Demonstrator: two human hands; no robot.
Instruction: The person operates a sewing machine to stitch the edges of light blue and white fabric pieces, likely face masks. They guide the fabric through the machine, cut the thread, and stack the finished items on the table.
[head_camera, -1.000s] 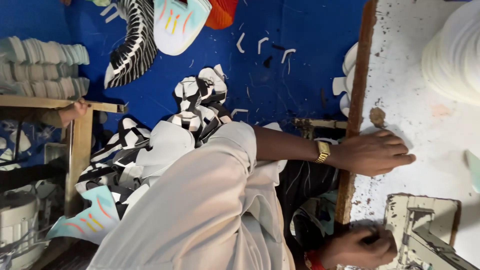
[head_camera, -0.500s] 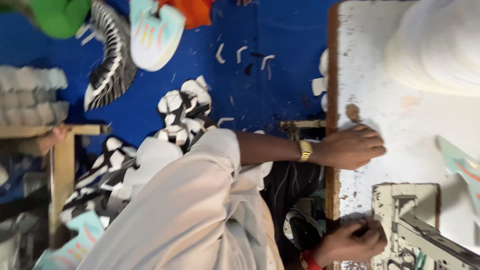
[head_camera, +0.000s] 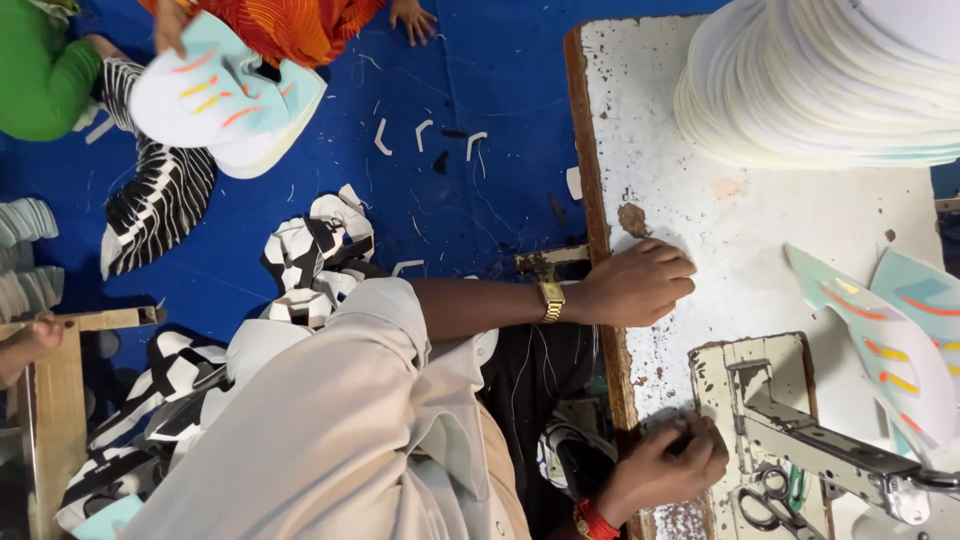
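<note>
Your left hand, the one with the gold watch, lies palm down on the white table at about 3 o'clock from centre; its fingers are loosely curled and hold nothing, with the knuckles just past the table's brown edge. Your right hand, with a red bangle at the wrist, sits at 5 o'clock; its fingers are bunched tight against the near corner of the machine; something dark shows between them, but you cannot tell whether they grip it.

The machine stands on the table at 4 o'clock, its paint chipped; scissors lie on its base just beside your right hand. A tall stack of white cut pieces fills the table at 1 o'clock, well apart from both hands; pale blue pieces with orange stripes lie at 3 o'clock, just beyond the machine.

Off the table, a blue sheet covers the floor from 9 to 12 o'clock; black-and-white striped pieces lie on it at 10 o'clock, with small white scraps at 12. At 11 o'clock another person's hand holds a pale blue piece; a green sleeve shows beside it.
</note>
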